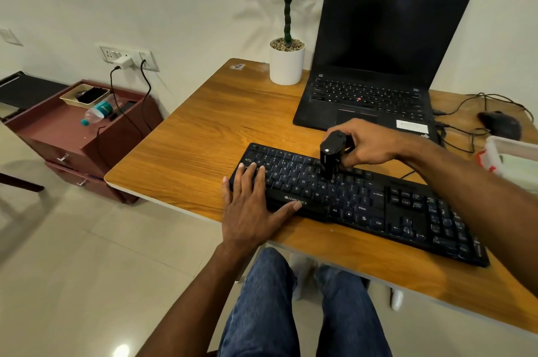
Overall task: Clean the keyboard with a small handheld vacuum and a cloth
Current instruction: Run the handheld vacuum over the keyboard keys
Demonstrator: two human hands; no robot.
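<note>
A black keyboard [378,205] lies slanted on the wooden desk [189,138], near its front edge. My right hand [366,144] grips a small black handheld vacuum [332,154], held upright with its nozzle down on the keys in the middle of the upper rows. My left hand [253,202] lies flat with straight fingers on the keyboard's left end, thumb along the front edge by the logo. I see no cloth.
An open black laptop [375,65] stands behind the keyboard, with a potted plant [286,48] to its left. A black mouse [500,124] with cables and a clear plastic box [512,158] sit at the right. A maroon drawer cabinet [72,135] stands left of the desk.
</note>
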